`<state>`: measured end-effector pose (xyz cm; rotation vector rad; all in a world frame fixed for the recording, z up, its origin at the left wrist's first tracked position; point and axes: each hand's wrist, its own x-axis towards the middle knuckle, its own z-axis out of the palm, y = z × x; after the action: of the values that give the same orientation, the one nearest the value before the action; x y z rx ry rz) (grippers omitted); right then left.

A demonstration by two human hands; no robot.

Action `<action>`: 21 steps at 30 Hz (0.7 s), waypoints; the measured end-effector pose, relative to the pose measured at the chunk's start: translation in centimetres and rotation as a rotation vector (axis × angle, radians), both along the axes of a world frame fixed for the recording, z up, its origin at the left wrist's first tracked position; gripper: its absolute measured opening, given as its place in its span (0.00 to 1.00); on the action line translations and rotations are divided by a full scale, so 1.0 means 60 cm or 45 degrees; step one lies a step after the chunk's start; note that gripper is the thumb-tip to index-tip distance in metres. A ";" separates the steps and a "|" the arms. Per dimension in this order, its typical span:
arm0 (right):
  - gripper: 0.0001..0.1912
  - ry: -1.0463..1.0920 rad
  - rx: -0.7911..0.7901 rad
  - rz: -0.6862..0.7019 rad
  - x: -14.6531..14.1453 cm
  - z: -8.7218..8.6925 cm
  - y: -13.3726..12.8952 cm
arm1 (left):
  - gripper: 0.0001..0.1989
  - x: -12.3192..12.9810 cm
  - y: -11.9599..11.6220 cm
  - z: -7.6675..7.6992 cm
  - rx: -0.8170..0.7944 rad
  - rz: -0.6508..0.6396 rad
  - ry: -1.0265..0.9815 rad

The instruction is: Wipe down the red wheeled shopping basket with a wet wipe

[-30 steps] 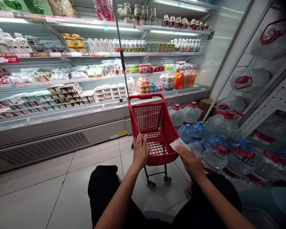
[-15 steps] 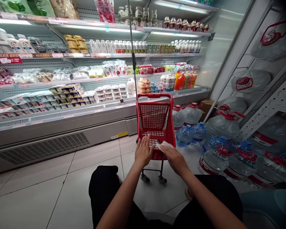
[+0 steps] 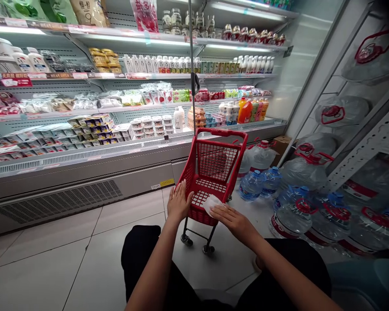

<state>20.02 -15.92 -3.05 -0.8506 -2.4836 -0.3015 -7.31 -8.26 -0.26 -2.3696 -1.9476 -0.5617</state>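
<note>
A small red plastic shopping cart [image 3: 213, 188] on dark casters stands between my knees, turned slightly askew. My left hand [image 3: 179, 201] rests with its fingers stretched flat along the cart's near left rim, holding nothing. In my right hand [image 3: 230, 217] is a crumpled white tissue [image 3: 212, 203], pressed by the fingers against the near right part of the rim. The fingertips lie over the tissue's lower edge. The part of the rim under the tissue is hidden. A thin dark pole [image 3: 192, 39] rises from the cart's far left corner.
Behind the cart runs an open refrigerated case [image 3: 139, 160] stocked with yogurt cups [image 3: 146, 125], bottles and bags. Large water bottles [image 3: 294, 216] crowd the floor on the right, beside a white perforated rack post [image 3: 366, 138]. Pale floor tiles [image 3: 116, 224] extend to the left.
The cart has turned, its near end swinging left and its handle shifting right. My left hand has moved left with the rim. More of the white tissue shows at my right hand's fingertips.
</note>
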 end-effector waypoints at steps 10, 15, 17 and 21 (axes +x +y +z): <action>0.40 0.300 -0.137 -0.309 -0.007 -0.011 0.011 | 0.32 0.066 -0.069 -0.018 0.096 -0.142 -0.019; 0.42 0.264 -0.121 -0.133 -0.054 -0.011 -0.025 | 0.31 0.045 -0.065 -0.019 0.120 -0.202 -0.022; 0.41 0.209 -0.070 -0.083 -0.047 -0.006 -0.014 | 0.30 0.023 -0.056 -0.015 0.104 -0.238 0.003; 0.41 0.196 0.038 -0.244 0.011 0.004 0.033 | 0.30 -0.014 -0.042 -0.007 0.076 -0.236 0.080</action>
<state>20.68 -13.93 -2.80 -1.0608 -2.2548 -0.3252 -8.14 -10.77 -0.68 -2.5135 -1.6738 -0.5371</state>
